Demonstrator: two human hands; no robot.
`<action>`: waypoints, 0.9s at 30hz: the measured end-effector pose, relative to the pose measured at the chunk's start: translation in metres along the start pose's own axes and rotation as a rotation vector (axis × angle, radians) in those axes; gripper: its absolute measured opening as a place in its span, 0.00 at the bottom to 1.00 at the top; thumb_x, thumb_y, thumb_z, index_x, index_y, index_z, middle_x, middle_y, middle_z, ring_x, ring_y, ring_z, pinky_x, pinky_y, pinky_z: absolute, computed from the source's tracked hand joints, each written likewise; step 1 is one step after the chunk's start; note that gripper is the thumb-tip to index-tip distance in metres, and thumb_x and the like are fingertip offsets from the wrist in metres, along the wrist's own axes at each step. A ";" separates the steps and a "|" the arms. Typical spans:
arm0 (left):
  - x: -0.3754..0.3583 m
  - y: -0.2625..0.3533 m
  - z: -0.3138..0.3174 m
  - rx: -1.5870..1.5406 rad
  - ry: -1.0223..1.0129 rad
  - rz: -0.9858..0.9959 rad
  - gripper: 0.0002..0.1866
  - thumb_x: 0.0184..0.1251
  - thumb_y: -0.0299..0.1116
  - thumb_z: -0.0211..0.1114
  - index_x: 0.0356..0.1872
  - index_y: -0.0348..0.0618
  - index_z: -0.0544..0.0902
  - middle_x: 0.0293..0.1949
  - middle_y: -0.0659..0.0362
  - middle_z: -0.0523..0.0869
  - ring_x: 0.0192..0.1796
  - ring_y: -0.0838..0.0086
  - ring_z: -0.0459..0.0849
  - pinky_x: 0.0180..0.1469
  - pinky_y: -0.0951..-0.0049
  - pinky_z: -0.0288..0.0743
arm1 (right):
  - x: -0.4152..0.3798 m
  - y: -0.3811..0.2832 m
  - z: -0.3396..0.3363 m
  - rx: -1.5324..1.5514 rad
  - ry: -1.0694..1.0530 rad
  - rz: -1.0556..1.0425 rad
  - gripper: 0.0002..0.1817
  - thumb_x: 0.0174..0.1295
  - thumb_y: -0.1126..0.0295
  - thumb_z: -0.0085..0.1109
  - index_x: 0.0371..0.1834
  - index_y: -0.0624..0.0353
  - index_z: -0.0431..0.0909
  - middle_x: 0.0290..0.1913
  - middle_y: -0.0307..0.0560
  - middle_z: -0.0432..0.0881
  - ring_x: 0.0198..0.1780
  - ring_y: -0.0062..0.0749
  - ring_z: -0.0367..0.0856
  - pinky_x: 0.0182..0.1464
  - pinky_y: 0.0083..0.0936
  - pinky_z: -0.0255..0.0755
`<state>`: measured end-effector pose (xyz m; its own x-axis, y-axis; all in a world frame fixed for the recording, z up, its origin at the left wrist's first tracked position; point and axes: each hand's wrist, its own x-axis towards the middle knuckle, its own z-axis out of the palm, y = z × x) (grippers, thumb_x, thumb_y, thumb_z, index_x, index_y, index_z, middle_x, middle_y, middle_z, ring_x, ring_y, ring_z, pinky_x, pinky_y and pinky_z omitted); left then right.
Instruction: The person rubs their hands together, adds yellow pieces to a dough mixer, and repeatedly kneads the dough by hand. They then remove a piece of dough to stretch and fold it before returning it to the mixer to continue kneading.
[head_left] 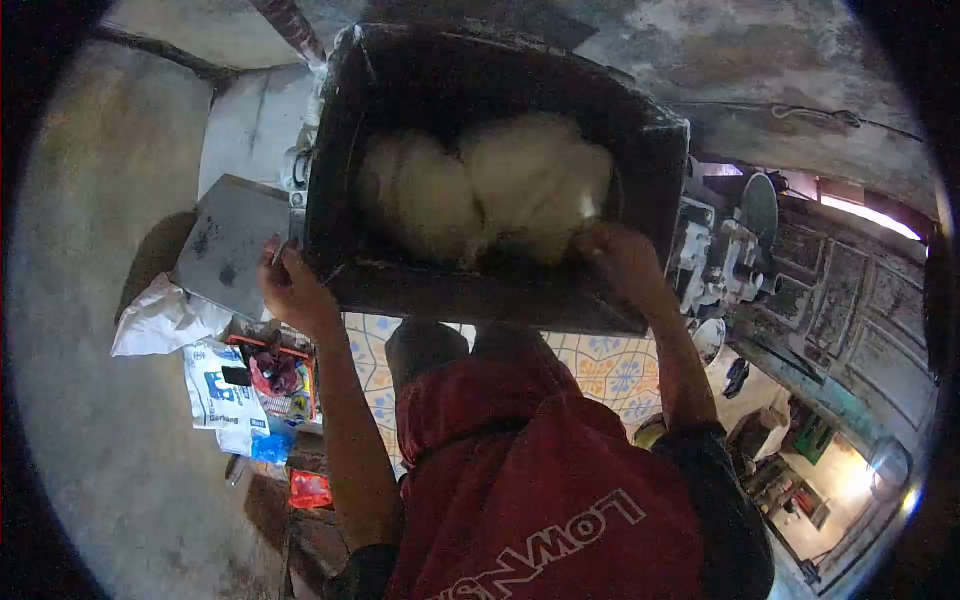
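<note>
A large pale mass of dough, blurred by motion, lies in two joined lumps inside a dark, deep mixer trough. My right hand reaches over the trough's near right rim. Its fingertips are at the lower right edge of the dough, smeared and partly in shadow, beside a small bright glint. Outside the trough's left front corner is my left hand, with thumb and fingers pinched together. A thin thing shows at its fingertips, and I cannot tell what it is.
Machine parts stick out right of the trough. A grey metal panel is at its left. Below that are a white printed bag, a red plastic packet and other clutter. Patterned tiles cover the floor under the trough.
</note>
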<state>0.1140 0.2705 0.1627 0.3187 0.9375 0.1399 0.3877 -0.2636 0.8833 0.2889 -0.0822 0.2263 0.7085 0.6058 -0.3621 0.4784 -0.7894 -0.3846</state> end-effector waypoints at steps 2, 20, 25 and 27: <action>-0.003 -0.003 0.002 -0.154 0.024 -0.047 0.12 0.67 0.26 0.55 0.47 0.32 0.79 0.40 0.51 0.84 0.38 0.72 0.81 0.42 0.71 0.74 | 0.000 0.006 0.007 -0.009 0.012 0.017 0.09 0.61 0.68 0.55 0.42 0.59 0.78 0.41 0.55 0.81 0.44 0.50 0.81 0.46 0.43 0.74; 0.000 -0.010 0.002 -0.212 -0.001 -0.029 0.12 0.65 0.26 0.57 0.47 0.32 0.79 0.41 0.52 0.84 0.38 0.72 0.80 0.42 0.72 0.74 | -0.005 0.019 0.034 -0.081 -0.157 0.013 0.14 0.63 0.62 0.54 0.46 0.58 0.76 0.40 0.57 0.81 0.44 0.53 0.80 0.46 0.46 0.73; 0.000 -0.014 0.001 -0.117 0.010 -0.037 0.12 0.65 0.25 0.56 0.47 0.30 0.78 0.41 0.51 0.85 0.41 0.69 0.83 0.45 0.72 0.75 | -0.008 0.011 0.026 -0.021 -0.119 0.086 0.14 0.61 0.61 0.56 0.42 0.59 0.78 0.40 0.55 0.82 0.44 0.52 0.80 0.48 0.42 0.71; 0.000 -0.014 0.001 -0.135 0.018 -0.041 0.13 0.65 0.25 0.55 0.48 0.30 0.78 0.42 0.50 0.85 0.43 0.68 0.83 0.46 0.72 0.76 | -0.007 0.012 0.025 -0.009 -0.131 0.074 0.13 0.61 0.62 0.56 0.42 0.60 0.78 0.41 0.54 0.82 0.45 0.52 0.80 0.49 0.42 0.72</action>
<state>0.1100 0.2742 0.1499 0.2888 0.9511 0.1095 0.2797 -0.1932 0.9404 0.2766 -0.0937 0.2031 0.6685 0.5534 -0.4969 0.4328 -0.8328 -0.3452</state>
